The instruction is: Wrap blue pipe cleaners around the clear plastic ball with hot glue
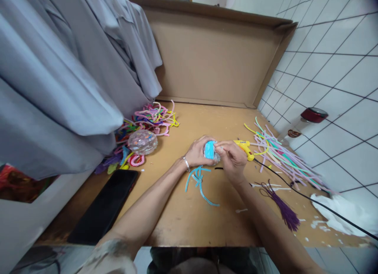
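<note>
My left hand [196, 151], with a silver bracelet at the wrist, is wrapped round a small clear faceted ball [217, 157]. Rows of light blue pipe cleaner [209, 150] lie side by side across the ball's upper face. At the right edge of these rows my right hand [234, 160] is closed in a pinch on the blue pipe cleaner; its fingertips partly hide the end. Loose blue pipe cleaner pieces [198, 178] lie on the table just below the left hand. A yellow glue gun [245, 149] rests just beyond the right hand.
Left: tangled colourful pipe cleaners [156, 115], another clear faceted ball [143, 142], a black phone [103, 207] and hanging grey cloth [73, 69]. Right: straight pipe cleaners [283, 160], a red-lidded jar [304, 124], a purple bundle [283, 211], white tissue [342, 211] and the gun's black cable [295, 185].
</note>
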Demonstrator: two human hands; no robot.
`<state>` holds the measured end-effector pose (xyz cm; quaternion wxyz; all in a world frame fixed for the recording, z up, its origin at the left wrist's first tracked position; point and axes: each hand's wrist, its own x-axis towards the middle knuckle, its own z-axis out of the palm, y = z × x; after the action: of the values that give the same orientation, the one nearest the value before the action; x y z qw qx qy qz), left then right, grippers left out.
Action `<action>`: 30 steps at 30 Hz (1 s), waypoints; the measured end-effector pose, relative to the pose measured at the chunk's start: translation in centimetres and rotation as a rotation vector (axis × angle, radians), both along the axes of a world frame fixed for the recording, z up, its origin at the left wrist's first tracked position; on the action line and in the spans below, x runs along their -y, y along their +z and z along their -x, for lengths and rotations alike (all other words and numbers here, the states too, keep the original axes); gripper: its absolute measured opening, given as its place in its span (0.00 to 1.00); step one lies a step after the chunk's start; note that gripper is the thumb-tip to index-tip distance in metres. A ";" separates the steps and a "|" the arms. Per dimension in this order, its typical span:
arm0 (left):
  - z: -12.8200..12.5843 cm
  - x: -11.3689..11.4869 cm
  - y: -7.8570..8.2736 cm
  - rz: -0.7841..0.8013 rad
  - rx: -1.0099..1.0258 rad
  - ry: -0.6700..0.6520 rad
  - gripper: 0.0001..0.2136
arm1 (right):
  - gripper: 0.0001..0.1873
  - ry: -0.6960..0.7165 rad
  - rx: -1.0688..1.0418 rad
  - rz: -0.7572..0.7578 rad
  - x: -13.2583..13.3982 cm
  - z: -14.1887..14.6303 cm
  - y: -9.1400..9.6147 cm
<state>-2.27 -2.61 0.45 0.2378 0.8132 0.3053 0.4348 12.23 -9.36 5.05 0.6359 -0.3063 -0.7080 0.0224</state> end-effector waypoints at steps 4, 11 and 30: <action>0.1 0.1 0.2 -0.003 -0.018 -0.013 0.30 | 0.08 -0.021 0.031 -0.002 0.2 0.0 -0.1; 0.1 0.1 0.4 -0.008 -0.013 -0.027 0.30 | 0.08 -0.035 0.039 -0.029 0.1 0.2 -0.5; -0.1 -0.1 0.0 0.000 0.030 -0.010 0.30 | 0.20 -0.089 0.305 0.097 -2.3 -2.6 -0.8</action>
<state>-2.21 -2.46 0.42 0.2444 0.8081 0.2976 0.4457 14.83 -7.08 4.23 0.5058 -0.3675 -0.7803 -0.0185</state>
